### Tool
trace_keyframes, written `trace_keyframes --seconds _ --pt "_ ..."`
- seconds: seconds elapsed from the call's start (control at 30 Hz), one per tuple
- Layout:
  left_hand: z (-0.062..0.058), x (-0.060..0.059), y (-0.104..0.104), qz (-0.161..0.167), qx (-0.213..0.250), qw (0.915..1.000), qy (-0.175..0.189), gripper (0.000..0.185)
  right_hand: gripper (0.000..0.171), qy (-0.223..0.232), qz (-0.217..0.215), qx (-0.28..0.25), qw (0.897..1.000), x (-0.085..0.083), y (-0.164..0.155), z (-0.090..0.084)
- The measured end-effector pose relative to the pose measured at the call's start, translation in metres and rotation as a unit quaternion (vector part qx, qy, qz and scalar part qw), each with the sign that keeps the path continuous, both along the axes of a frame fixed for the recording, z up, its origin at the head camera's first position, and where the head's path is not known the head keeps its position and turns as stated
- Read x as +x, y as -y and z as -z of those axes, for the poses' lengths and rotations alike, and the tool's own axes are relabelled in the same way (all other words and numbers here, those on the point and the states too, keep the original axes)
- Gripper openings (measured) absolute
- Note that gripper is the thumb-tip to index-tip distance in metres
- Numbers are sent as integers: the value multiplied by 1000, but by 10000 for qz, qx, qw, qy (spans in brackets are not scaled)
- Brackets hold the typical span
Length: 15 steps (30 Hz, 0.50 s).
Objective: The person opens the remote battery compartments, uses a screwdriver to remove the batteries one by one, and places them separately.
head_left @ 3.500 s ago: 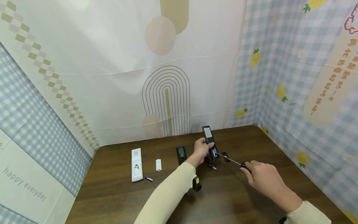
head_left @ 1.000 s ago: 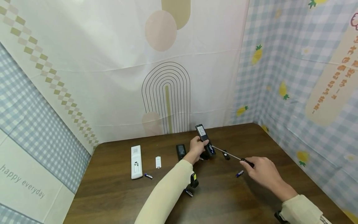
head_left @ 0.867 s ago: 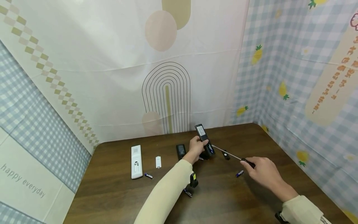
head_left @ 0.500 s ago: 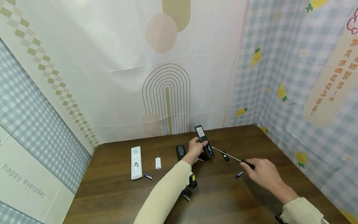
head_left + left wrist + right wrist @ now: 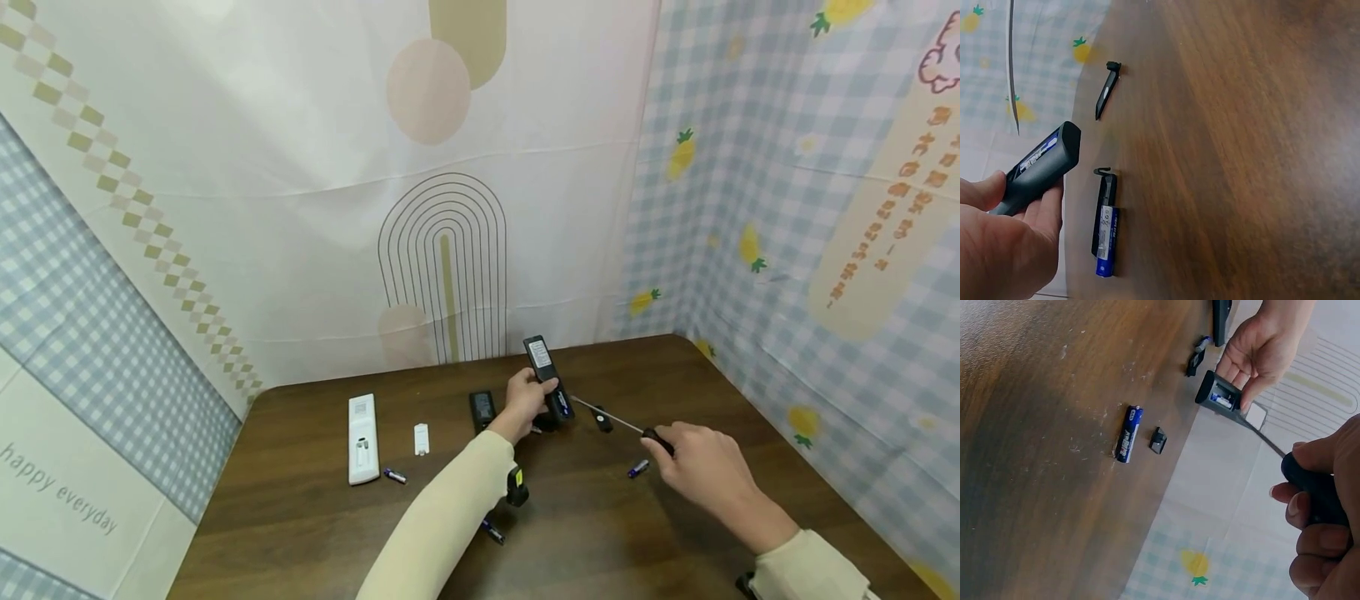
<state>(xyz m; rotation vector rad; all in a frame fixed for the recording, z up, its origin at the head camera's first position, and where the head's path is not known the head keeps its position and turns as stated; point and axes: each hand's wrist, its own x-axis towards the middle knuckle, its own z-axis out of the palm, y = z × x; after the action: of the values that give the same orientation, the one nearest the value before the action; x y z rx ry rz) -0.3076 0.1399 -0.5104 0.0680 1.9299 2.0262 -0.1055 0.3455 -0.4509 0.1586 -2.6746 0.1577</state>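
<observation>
My left hand (image 5: pixel 527 398) grips a black remote control (image 5: pixel 550 377) tilted above the table, its back facing up. The battery compartment is uncovered, with one blue-and-white battery (image 5: pixel 1221 400) visible inside. My right hand (image 5: pixel 708 467) holds a screwdriver (image 5: pixel 609 415) by its dark handle (image 5: pixel 1313 487). In the left wrist view, the blade's tip is a little apart from the remote. Below the remote lie a black battery cover (image 5: pixel 1097 234) with a loose battery (image 5: pixel 1107 240) against it, and another black cover (image 5: pixel 602 419). One battery (image 5: pixel 638 468) lies near my right hand, another (image 5: pixel 492 531) beside my left forearm.
On the left of the brown table (image 5: pixel 300 533) lie a white remote (image 5: pixel 363 442) with its compartment uncovered, a white cover (image 5: pixel 422 439) and a battery (image 5: pixel 395 476). A second black remote (image 5: pixel 482 410) is partly hidden behind my left hand. Fabric backdrops (image 5: pixel 322 267) surround the table.
Since 3.5 seconds ago, a battery has appeared near my right hand and another by my left forearm; the latter rolls toward me. The remote has shifted slightly left, and the screwdriver tip has left its compartment.
</observation>
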Motion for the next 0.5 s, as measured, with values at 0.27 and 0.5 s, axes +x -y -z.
trace_keyframes --seconds 0.27,0.5 --pt "-2 1 -8 123 50 9999 -14 26 25 -299 -109 316 9990 -1 1 3" --pt "0 1 -11 109 -85 9999 -99 25 27 -508 -340 638 9961 -4 1 5"
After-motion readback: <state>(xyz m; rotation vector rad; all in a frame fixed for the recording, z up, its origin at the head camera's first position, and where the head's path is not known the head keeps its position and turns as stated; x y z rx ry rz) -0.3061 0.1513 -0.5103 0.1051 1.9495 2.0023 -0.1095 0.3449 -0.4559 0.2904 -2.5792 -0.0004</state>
